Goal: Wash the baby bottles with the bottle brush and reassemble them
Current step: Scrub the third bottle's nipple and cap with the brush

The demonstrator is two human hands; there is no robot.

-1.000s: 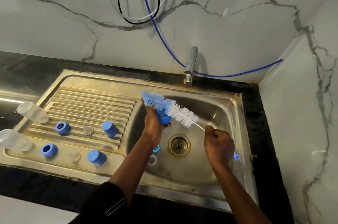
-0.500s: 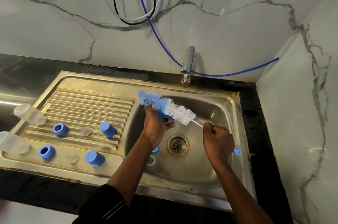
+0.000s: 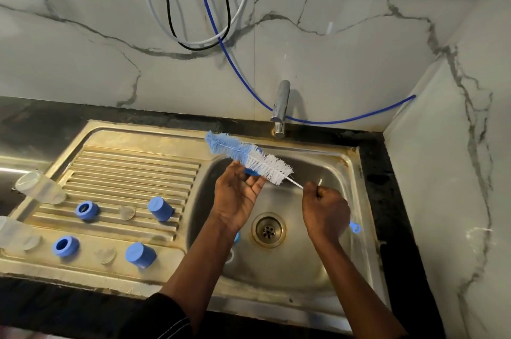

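My right hand (image 3: 326,211) grips the thin wire handle of the bottle brush (image 3: 249,157), whose blue and white bristles point up-left over the sink basin (image 3: 312,264). The handle's blue loop end (image 3: 354,227) sticks out behind my fist. My left hand (image 3: 237,197) is palm-up under the bristles, its fingertips holding a small blue bottle part (image 3: 250,171) that is mostly hidden. On the drainboard lie two clear bottles (image 3: 38,188) (image 3: 13,233), two blue rings (image 3: 87,210) (image 3: 65,246), two blue caps (image 3: 160,208) (image 3: 140,255) and two clear nipples (image 3: 127,212) (image 3: 105,255).
A chrome tap (image 3: 280,109) stands behind the basin and the drain (image 3: 268,230) sits at its middle. A blue ring (image 3: 237,236) and a pale ring (image 3: 229,255) lie in the basin, partly behind my left forearm. Hoses hang on the marble wall; a wall closes the right side.
My left hand has turned palm-up, and its grip on the blue part has loosened to the fingertips. The brush has slid slightly across that part. My right hand keeps its grip on the handle.
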